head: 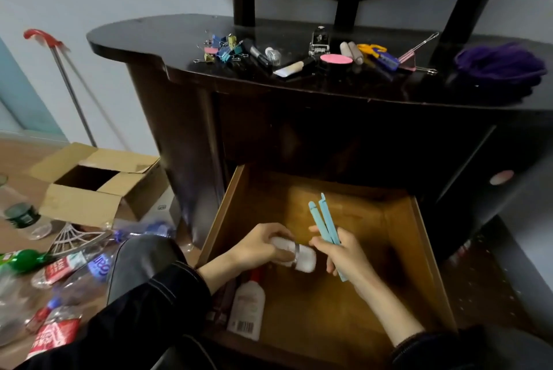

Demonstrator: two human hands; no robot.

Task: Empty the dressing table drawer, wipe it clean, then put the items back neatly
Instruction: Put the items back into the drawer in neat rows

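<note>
Over the middle of the pulled-out wooden drawer (389, 265), the left hand (263, 245) gripped one white cylindrical bottle with a silver band (299, 254). Its fingers were curled round the bottle's 9 o'clock end, and the bottle lay level, pointing toward 3 o'clock. Just beside it at 3 o'clock, the right hand (344, 256) clasped two pale blue plastic bars (324, 220). These stood side by side and slanted up toward 11 o'clock. Whether they were joined inside the fist could not be told.

Below the left wrist, at 7 o'clock on the drawer floor, lay one white plastic bottle with a barcode label and a red top (247, 310), close to the left wall. Dark things just left of it were too dim to name. From the centre toward 12 and 3 o'clock the drawer floor showed bare brown wood, bounded by upright walls on all four sides.

At 12 o'clock, above the drawer, the dark glossy dressing table top (143, 37) carried a scatter of small things. Among them were a cluster of coloured binder clips (223, 48) and, at its 3 o'clock end, one purple bundle (499, 63). At 9 o'clock on the floor stood one brown cardboard box (80, 205) with its flaps open, plastic bottles strewn near it.
</note>
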